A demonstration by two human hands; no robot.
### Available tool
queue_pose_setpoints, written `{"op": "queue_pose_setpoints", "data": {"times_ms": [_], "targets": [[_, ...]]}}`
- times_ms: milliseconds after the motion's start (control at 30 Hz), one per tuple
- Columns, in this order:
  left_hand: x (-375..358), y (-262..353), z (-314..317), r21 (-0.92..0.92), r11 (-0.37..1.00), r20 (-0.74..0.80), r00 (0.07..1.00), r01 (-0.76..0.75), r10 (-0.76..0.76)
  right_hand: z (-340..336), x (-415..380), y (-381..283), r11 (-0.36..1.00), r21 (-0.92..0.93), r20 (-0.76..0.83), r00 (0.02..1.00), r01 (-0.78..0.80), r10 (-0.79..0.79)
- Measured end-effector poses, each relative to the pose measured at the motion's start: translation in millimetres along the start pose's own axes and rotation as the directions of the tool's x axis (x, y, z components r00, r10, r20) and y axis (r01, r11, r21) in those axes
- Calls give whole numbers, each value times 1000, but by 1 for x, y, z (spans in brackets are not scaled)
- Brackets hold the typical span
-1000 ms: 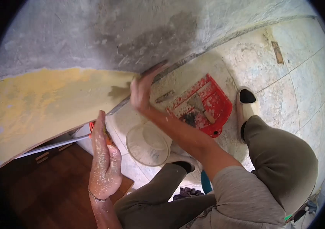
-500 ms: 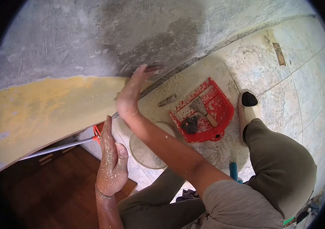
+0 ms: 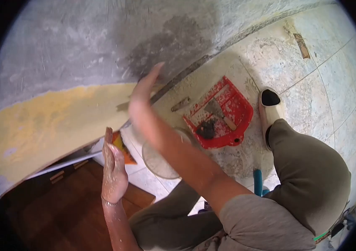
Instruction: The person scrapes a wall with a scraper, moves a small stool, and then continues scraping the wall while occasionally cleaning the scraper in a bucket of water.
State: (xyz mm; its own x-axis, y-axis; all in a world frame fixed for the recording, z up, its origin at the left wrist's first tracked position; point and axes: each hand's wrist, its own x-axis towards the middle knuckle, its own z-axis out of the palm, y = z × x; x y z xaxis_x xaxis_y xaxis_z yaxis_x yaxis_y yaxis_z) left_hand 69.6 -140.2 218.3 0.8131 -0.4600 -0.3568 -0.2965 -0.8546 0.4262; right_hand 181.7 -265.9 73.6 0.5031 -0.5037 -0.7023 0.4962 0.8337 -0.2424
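Observation:
My left hand (image 3: 114,173) is raised at the lower left, its fingers straight and close together, with nothing seen in it. Pale bits cling to its skin and forearm, and a bracelet (image 3: 110,203) circles the wrist. Before the wall, my right hand (image 3: 143,94) is blurred by motion; its fingers look stretched out and no object shows in it. A gap separates the two hands. Behind my right forearm, a round pale lid or basin (image 3: 161,161) is partly hidden. The grey and yellow wall (image 3: 60,98) has a dark damp-looking patch (image 3: 165,48) beyond my right fingers.
A red dustpan (image 3: 245,111) on the floor holds a scraper (image 3: 219,113), a dark lump (image 3: 206,129) and pale debris. A flat, crusted tool (image 3: 181,104) lies beside it. My shoe (image 3: 272,106) is to its right. Brown boards (image 3: 60,205) lie lower left.
My left hand has shifted slightly left and turned more edge-on, with fewer pale bits visible on it. My right hand has moved a little and its fingers point more upward.

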Motion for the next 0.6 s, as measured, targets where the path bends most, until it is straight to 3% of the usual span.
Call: {"op": "queue_pose_setpoints", "data": {"times_ms": [67, 100, 133, 200, 233, 267, 367, 400, 433, 467, 500, 533, 567, 600], "targets": [[-6, 14, 0, -49, 998, 2, 999, 39, -39, -8, 35, -36, 941, 58, -297, 894, -333, 335], [-7, 8, 3, -40, 999, -21, 1000, 4, -5, 2, 3, -46, 958, 116, -115, 954, -263, 276], [-2, 2, 2, -25, 999, -44, 999, -30, 29, 9, -11, -47, 959, 129, -94, 959, -254, 267], [-7, 0, 1, -19, 1000, -28, 1000, -4, 3, -1, -36, -38, 995, 80, 79, 996, -58, 51], [-20, 1, 1, -22, 999, -16, 999, 31, -31, -7, -14, -43, 978, 48, -6, 979, -203, 203], [-25, 4, 1, -26, 999, -19, 999, 43, -44, -12, -18, -36, 977, 39, -6, 978, -210, 210], [6, 11, -2, -21, 1000, -58, 998, -17, 16, 18, -52, -35, 977, 196, 125, 986, 83, -109], [7, 13, 1, -24, 1000, -30, 999, 12, -12, 21, -48, -44, 979, 189, 98, 990, 77, -97], [11, 14, 2, -29, 998, -2, 998, 56, -56, 21, -35, -56, 989, 30, -110, 983, -142, 144], [16, 14, 2, -37, 996, -2, 997, 75, -76, 26, -22, -69, 927, -79, -309, 893, -368, 328], [15, 13, 0, -51, 996, -15, 997, 72, -73, 24, -8, -76, 906, 75, -302, 856, -417, 419], [12, 11, -2, -58, 997, -25, 998, 54, -55, 36, -6, -67, 913, 78, -280, 870, -401, 407], [12, 12, -2, -63, 997, -32, 999, 36, -39, 54, -13, -45, 983, 88, -155, 972, -163, 176], [13, 13, -1, -66, 997, -17, 999, 49, -50, 62, -27, -20, 991, 119, -65, 996, 67, -59]]}}
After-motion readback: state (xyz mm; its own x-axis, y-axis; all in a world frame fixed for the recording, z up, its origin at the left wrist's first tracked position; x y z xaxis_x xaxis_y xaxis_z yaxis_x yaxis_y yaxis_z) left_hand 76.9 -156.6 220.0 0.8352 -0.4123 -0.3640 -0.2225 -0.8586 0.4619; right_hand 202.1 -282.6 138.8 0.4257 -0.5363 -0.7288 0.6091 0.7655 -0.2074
